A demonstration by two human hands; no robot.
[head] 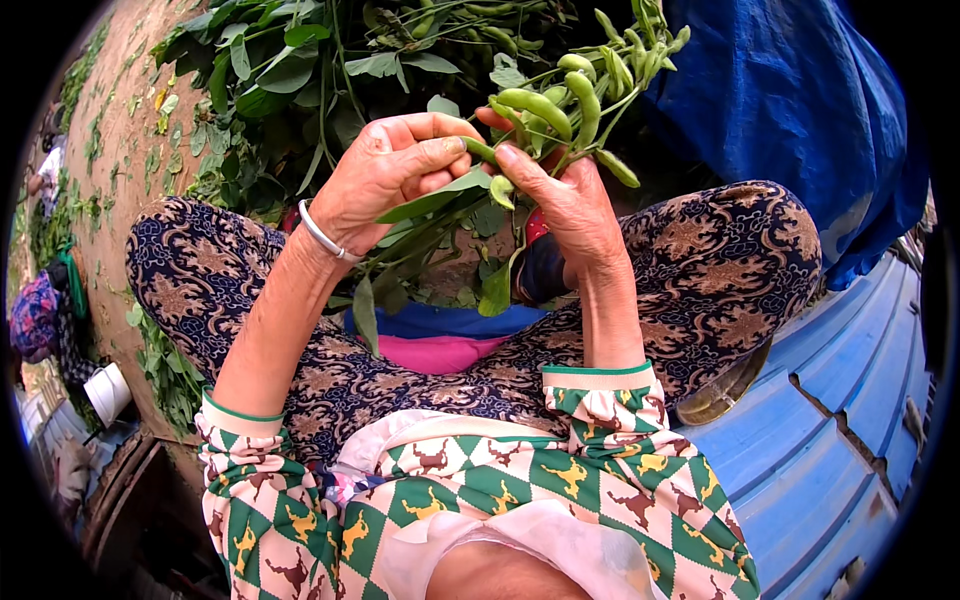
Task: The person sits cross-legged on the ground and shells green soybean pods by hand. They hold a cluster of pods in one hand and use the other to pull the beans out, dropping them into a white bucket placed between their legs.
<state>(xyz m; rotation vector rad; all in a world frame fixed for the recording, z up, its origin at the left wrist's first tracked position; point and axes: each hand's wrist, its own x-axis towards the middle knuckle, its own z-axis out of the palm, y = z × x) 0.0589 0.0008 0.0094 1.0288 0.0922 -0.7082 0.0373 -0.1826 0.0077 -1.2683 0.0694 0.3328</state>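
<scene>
My left hand (390,169), with a silver bangle at its wrist, pinches a slim green soybean pod (480,149) between thumb and fingers. Around the stem of a soybean plant (611,139) my right hand (570,199) is closed, its thumb close to the same pod. Plump green pods (536,109) cluster above the right hand, and more crowd the stem towards the upper right. The plant's leaves (435,199) hang below both hands, over my lap. My right fingers are partly hidden behind the pods and stem.
Leafy soybean plants (292,67) are heaped in front of me. A blue tarpaulin (780,112) rises at the right, above blue corrugated sheeting (810,480). Fallen leaves dot the bare ground (124,187) at left, where a person (45,315) is near a white bucket (109,394).
</scene>
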